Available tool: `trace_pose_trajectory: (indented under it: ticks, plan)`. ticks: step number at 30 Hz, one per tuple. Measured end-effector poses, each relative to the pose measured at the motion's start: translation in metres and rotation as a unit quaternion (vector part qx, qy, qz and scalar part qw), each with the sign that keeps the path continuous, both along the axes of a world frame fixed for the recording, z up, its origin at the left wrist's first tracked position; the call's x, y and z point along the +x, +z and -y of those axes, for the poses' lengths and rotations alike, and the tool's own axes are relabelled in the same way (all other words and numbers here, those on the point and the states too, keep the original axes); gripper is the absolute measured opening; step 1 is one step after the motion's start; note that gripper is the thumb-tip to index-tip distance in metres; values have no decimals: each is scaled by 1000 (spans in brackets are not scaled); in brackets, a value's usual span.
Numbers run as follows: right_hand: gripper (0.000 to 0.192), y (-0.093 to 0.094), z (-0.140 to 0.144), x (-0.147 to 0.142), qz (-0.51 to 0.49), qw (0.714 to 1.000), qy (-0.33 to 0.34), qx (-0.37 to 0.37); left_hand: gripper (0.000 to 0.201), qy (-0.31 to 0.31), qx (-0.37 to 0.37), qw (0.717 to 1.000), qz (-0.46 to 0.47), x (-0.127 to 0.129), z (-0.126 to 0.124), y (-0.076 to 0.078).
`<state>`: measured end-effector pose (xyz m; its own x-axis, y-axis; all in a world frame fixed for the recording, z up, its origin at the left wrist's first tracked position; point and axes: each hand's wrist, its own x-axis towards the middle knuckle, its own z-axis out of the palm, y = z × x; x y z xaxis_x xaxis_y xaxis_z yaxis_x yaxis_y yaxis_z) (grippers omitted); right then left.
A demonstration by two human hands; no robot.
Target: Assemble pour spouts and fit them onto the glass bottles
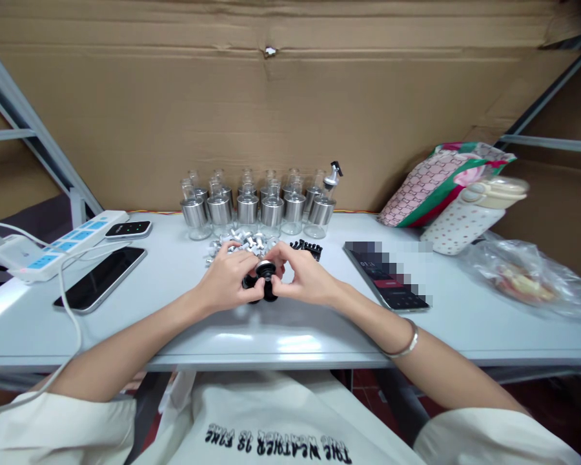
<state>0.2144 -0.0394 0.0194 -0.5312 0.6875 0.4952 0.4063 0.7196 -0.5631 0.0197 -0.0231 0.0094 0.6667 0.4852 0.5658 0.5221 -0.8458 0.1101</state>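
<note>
A cream shirt with black printed lettering fills the bottom of the view, below two bare forearms that reach over the near edge of a pale grey tabletop. The left hand and right hand meet at the middle of the tabletop, their fingers curled inward and pinching a small black pourer cap with a silver top between them, held just above the surface. A metal bangle circles the right wrist. Just behind the hands lies a heap of small silver parts, with a few black pieces beside it. Further back stand two rows of glass bottles with metal sleeves, one at the right end fitted with a black spout. A dark phone and a white power strip lie to the left; a patterned bag rests to the right.
</note>
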Motion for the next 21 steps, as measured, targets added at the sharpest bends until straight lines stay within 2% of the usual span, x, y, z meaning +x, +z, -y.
trace_pose_trajectory:
  ticks: [9,21]
  plan:
    - [21,2,2,0,19,1000,-4,-18,15,-3,-14,1000,11,1,1,0]
    - [18,3,4,-2,60,998,-16,20,19,-2,-39,999,19,1,3,1]
